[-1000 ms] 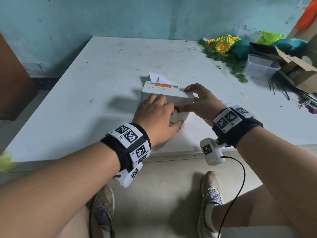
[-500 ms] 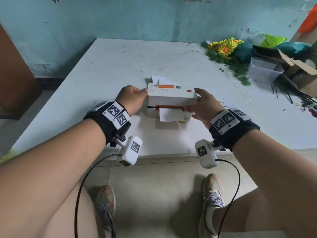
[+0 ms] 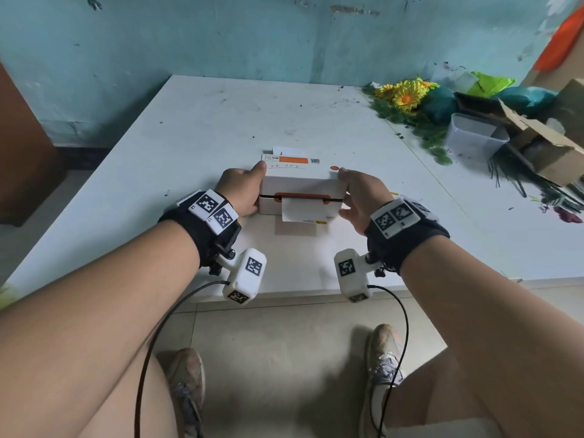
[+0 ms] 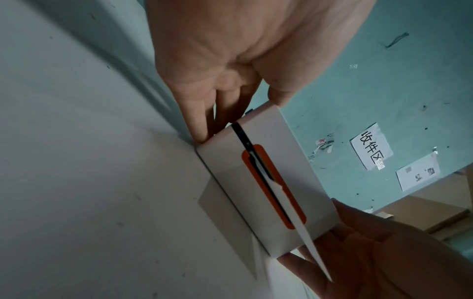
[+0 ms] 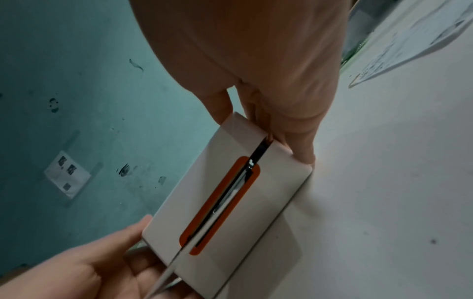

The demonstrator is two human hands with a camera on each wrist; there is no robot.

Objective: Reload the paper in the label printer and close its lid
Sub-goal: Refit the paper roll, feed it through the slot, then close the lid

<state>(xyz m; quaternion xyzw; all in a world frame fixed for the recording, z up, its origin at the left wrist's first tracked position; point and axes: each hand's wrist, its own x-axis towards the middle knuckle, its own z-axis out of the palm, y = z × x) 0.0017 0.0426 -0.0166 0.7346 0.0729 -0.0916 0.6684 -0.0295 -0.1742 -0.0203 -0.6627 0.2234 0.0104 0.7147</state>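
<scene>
Both hands clamp the label printer (image 3: 301, 188) from its sides: left hand (image 3: 241, 192) has thumb up on the lid's top edge, fingers curled against the left wall; right hand (image 3: 360, 200) mirrors it, thumb on top near the orange button (image 3: 334, 168), fingers wrapped on the right wall. Printer sits between the hands on the white table (image 3: 189, 137), w/ a paper strip (image 3: 305, 211) sticking out of the orange-rimmed front slot (image 4: 274, 186) toward the person. Lid looks down, but the wrist views show a dark seam running across the front, so can't tell if it's fully latched; prob. the closing press is the step in hand. Risks: uneven squeeze, one side clicks and the other stays proud, lid pops back. Paper exits at a slight angle in the wrist views, so a skewed feed could jam or crease when the lid bites on it. Printer is light plastic on a smooth top, so pushing fwd instead of down could slide it away from the hands. More loose paper (image 3: 289, 150) lies just beyond the printer, past the fingertips; plastic tub (image 3: 474, 137), cardboard box (image 3: 537, 143) and fake flowers (image 3: 407, 96) sit well off to the right hand's far side, no interference.
</scene>
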